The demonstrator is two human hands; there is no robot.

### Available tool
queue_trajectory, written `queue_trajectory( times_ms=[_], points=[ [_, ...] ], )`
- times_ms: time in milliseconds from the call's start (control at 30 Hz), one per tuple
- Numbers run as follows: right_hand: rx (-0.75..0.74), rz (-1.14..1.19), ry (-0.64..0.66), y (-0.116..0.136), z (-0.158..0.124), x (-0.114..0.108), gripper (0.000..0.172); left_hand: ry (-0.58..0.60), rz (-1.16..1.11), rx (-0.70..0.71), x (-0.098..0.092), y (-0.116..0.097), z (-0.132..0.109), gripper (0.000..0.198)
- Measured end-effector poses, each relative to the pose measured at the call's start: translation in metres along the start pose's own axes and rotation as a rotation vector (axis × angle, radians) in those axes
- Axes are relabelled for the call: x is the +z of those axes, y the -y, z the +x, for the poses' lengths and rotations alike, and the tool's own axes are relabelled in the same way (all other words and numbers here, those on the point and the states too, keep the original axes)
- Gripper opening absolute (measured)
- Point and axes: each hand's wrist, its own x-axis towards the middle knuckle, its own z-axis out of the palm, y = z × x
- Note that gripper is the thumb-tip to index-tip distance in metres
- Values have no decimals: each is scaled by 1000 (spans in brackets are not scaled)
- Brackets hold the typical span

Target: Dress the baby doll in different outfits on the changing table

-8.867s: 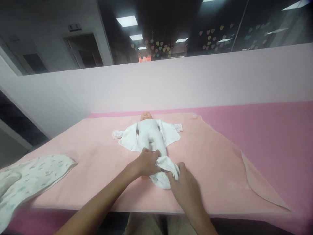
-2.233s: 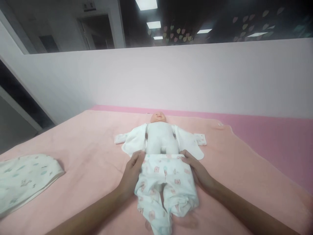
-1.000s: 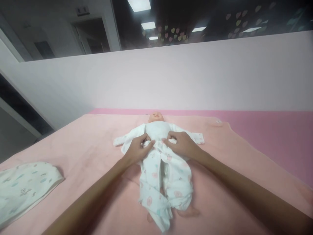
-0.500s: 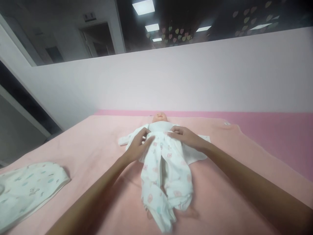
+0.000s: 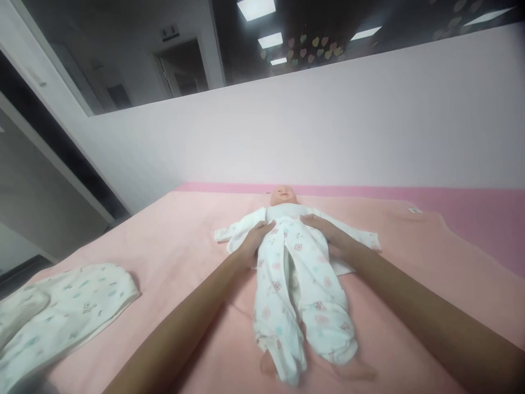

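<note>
A baby doll [image 5: 284, 195] lies on its back, its head toward the wall. It wears a white top [image 5: 286, 210] with the sleeves stretched out, and white patterned baby pants [image 5: 301, 262] pulled up to the waist. My left hand [image 5: 255, 243] grips the pants at one side of the waist, thumb on top and fingers hidden beneath. On the other side, my right hand [image 5: 328, 234] holds the waist in the same way. The doll's bare feet [image 5: 355, 371] stick out below the pant legs.
A pink blanket [image 5: 180, 241] covers the bed or table under the doll. To the left lies a white patterned baby garment or cloth [image 5: 94, 301]. A white wall [image 5: 328, 131] with a dark window [image 5: 307, 33] rises behind.
My fingers have gone from the front of the waistband to around the sides of the waist. The pant legs lie straighter and more of the feet shows. The view has shifted slightly.
</note>
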Motion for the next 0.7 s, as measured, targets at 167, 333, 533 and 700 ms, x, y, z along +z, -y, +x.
queue_trajectory(
  times_ms=[167, 333, 533, 700],
  points=[
    [87, 6, -61, -28, -13, -7, 39, -53, 47, 46, -3, 8, -10, 49],
    [142, 12, -42, -26, -17, -10, 37, -58, 75, -7, -2, 7, -14, 48],
    [266, -279, -12, -12, -9, -38, 38, -73, 325, 37, -8, 1, -16, 54],
    [303, -502, -130, -18, -4, -55, 42, -41, 497, 123, -14, -4, -19, 50]
  ],
)
